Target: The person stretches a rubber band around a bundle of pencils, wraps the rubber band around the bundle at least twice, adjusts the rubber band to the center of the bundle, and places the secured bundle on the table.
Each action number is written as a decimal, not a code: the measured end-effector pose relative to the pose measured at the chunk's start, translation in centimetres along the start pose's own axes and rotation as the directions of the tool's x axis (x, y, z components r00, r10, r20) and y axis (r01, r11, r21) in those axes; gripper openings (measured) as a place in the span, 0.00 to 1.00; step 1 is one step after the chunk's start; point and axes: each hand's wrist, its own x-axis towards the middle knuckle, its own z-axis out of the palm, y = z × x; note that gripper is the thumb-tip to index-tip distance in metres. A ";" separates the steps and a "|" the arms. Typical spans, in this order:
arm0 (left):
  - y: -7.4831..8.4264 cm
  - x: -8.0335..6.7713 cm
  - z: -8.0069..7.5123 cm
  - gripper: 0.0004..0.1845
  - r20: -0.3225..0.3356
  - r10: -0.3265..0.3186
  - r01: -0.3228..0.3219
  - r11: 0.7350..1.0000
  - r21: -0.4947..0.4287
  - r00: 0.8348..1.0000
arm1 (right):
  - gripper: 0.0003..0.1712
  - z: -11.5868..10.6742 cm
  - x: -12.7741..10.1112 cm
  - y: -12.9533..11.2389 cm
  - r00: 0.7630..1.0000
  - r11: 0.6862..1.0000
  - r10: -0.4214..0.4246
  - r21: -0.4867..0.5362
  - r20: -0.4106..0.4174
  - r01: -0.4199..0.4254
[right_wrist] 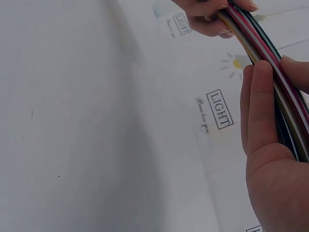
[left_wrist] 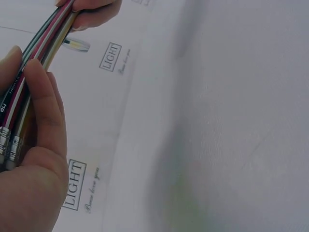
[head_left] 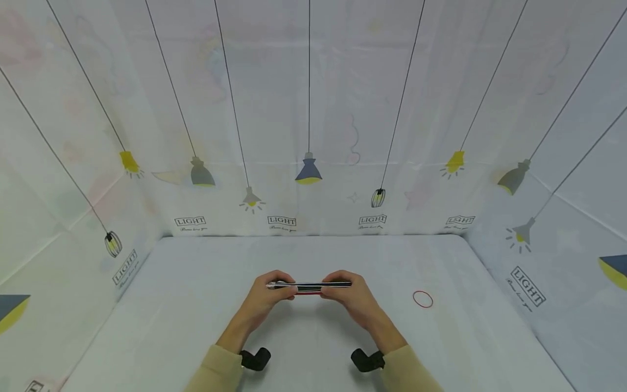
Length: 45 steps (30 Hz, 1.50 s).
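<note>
A bundle of several striped pencils (head_left: 309, 286) lies level between both hands, just above the white table (head_left: 313, 337). My left hand (head_left: 271, 294) grips the bundle's left end, where metal ferrules with erasers (left_wrist: 8, 145) stick out past the fingers (left_wrist: 46, 108). My right hand (head_left: 349, 296) grips the right end, fingers (right_wrist: 260, 104) curled round the pencils (right_wrist: 270, 63). In each wrist view the opposite hand (left_wrist: 91, 12) (right_wrist: 207, 14) shows at the top, holding the bundle's far end.
A red rubber band (head_left: 423, 299) lies flat on the table to the right of the hands. White walls (head_left: 313, 136) printed with hanging lamps and "LIGHT" labels close in the table at the back and both sides.
</note>
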 end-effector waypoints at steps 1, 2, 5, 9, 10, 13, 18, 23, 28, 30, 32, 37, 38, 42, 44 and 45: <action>0.0 0.0 0.1 0.17 0.001 -0.007 0.007 1.000 -0.021 1.000 | 0.24 -0.1 -0.1 -0.1 1.000 1.000 0.000 0.000 -0.002 0.000; 0.1 0.1 0.3 0.17 0.002 -0.014 0.014 0.999 -0.040 1.000 | 0.24 -0.2 -0.2 -0.2 1.000 1.000 0.000 -0.002 -0.002 0.000; 0.1 0.1 0.7 0.18 0.000 -0.029 0.028 0.996 -0.080 1.000 | 0.23 -0.6 -0.6 -0.4 1.000 1.000 0.004 0.000 -0.005 -0.004; 0.1 0.1 1.0 0.17 -0.013 -0.036 0.034 0.993 -0.109 0.999 | 0.21 -0.9 -1.0 -0.5 1.000 1.000 0.009 0.001 0.005 -0.009; 0.1 0.1 1.1 0.17 -0.016 -0.039 0.036 0.992 -0.120 0.999 | 0.21 -1.0 -1.1 -0.6 1.000 1.000 0.008 -0.001 0.008 -0.008; 0.1 0.1 1.3 0.16 -0.006 -0.046 0.044 0.989 -0.140 0.999 | 0.20 -1.2 -1.3 -0.7 1.000 1.000 -0.001 0.000 0.022 0.001; 0.3 0.0 1.7 0.18 0.062 -0.043 0.053 0.984 -0.171 0.997 | 0.18 -1.4 -1.5 -0.8 1.000 1.000 -0.004 0.029 0.027 0.003; 0.5 0.1 2.2 0.18 0.093 -0.019 0.031 0.990 -0.138 0.995 | 0.18 -1.6 -1.8 -0.9 0.999 0.999 -0.003 0.047 0.042 0.001; 0.7 0.1 2.4 0.18 0.131 0.014 -0.006 0.998 -0.059 0.991 | 0.18 -1.9 -2.1 -1.0 1.000 0.999 -0.015 0.029 0.022 0.015; 0.8 0.1 2.5 0.19 0.150 0.016 -0.009 0.999 -0.048 0.989 | 0.18 -2.0 -2.2 -1.1 1.000 1.000 -0.019 0.025 0.005 0.019; 0.8 0.1 2.6 0.19 0.156 0.019 -0.013 0.999 -0.043 0.988 | 0.18 -2.0 -2.2 -1.1 1.000 1.000 -0.025 0.018 -0.008 0.026; 0.6 0.2 3.1 0.16 0.114 0.035 -0.031 0.999 -0.036 0.993 | 0.18 -2.0 -2.5 -1.2 0.998 0.999 -0.040 -0.001 -0.039 0.040; 0.5 0.2 3.2 0.15 0.105 0.039 -0.035 0.999 -0.040 0.994 | 0.18 -2.0 -2.6 -1.3 0.998 0.999 -0.038 -0.001 -0.047 0.038; 0.3 0.5 3.5 0.15 0.082 0.059 -0.055 0.997 -0.053 0.995 | 0.18 -2.0 -2.8 -1.4 0.998 1.000 -0.028 0.002 -0.062 0.028; 0.2 0.6 3.6 0.15 0.076 0.071 -0.068 0.997 -0.046 0.995 | 0.17 -2.2 -2.9 -1.4 0.998 1.000 -0.023 0.008 -0.054 0.023; 0.2 0.7 3.6 0.15 0.074 0.078 -0.075 0.996 -0.038 0.994 | 0.17 -2.2 -2.9 -1.4 0.999 1.000 -0.020 0.008 -0.047 0.021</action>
